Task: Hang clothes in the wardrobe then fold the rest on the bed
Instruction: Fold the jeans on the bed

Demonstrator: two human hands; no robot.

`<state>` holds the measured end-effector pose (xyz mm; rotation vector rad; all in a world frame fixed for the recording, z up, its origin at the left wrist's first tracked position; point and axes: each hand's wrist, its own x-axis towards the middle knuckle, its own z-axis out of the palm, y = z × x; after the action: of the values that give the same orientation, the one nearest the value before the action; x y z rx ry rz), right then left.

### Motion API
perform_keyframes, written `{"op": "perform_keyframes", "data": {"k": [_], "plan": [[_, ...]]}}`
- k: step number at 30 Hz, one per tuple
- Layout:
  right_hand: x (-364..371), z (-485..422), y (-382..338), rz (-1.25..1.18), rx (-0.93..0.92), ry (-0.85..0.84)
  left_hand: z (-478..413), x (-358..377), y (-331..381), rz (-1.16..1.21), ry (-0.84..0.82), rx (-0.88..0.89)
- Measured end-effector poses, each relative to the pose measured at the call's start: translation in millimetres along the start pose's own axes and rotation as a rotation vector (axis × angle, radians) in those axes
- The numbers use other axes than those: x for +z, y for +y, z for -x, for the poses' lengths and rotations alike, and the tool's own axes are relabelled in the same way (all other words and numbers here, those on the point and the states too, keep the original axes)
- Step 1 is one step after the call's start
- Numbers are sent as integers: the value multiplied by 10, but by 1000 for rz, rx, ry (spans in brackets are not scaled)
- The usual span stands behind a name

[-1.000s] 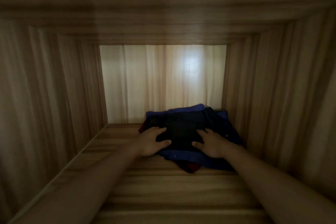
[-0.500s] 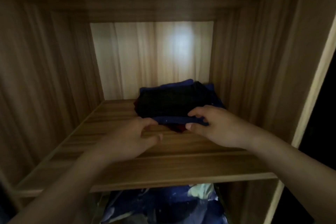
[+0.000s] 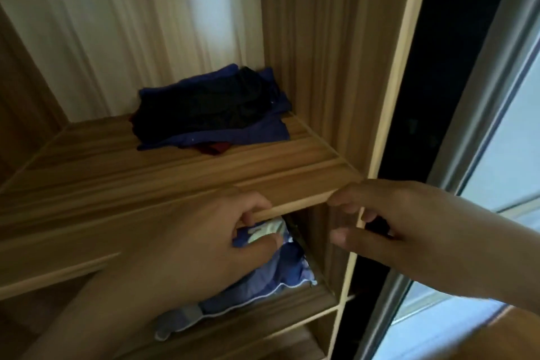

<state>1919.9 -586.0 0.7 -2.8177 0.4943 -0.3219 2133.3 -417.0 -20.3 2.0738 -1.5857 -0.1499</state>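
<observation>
Both hands have drawn back off the folded clothes stack (image 3: 210, 108), which stays at the right rear of the wardrobe shelf (image 3: 117, 172); left hand (image 3: 201, 245) and right hand (image 3: 403, 228) now hover at its front edge, fingers loosely curled, empty, above a blue pillow (image 3: 280, 269) in the compartment below.

I see a folded stack of dark clothes (image 3: 210, 108) back right on the wardrobe shelf (image 3: 117, 161), left hand (image 3: 190, 248) and right hand (image 3: 403, 225) loosely curled before its front edge, gripping nothing, blue bedding (image 3: 277, 269) on the shelf below, window (image 3: 511, 155) at right.
</observation>
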Motion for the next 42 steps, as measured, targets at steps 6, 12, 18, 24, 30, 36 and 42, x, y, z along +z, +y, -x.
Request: {"op": "perform_keyframes", "data": {"k": [6,12,18,24,30,36,42], "plan": [[13,538,258,-1,234,-89,-301,429,437,-2,-157,169],[-16,1170,654,-27,482,-131,-617,1016,1088,-19,-314,370],[-138,1896,1106,-9,696,-147,-811,1647,1760,-50,-407,508],[-225,2608,1720,70,893,-106,-1082,2363,2505,-147,-404,611],[-312,3360,2534,100,1048,-39,-1517,3240,3348,-166,-428,618],[-369,4130,3219,101,1216,22,-1820,3976,4171,-176,-486,685],[-370,4834,3580,75,1420,48,-2052,4542,4903,-208,-540,803]]}}
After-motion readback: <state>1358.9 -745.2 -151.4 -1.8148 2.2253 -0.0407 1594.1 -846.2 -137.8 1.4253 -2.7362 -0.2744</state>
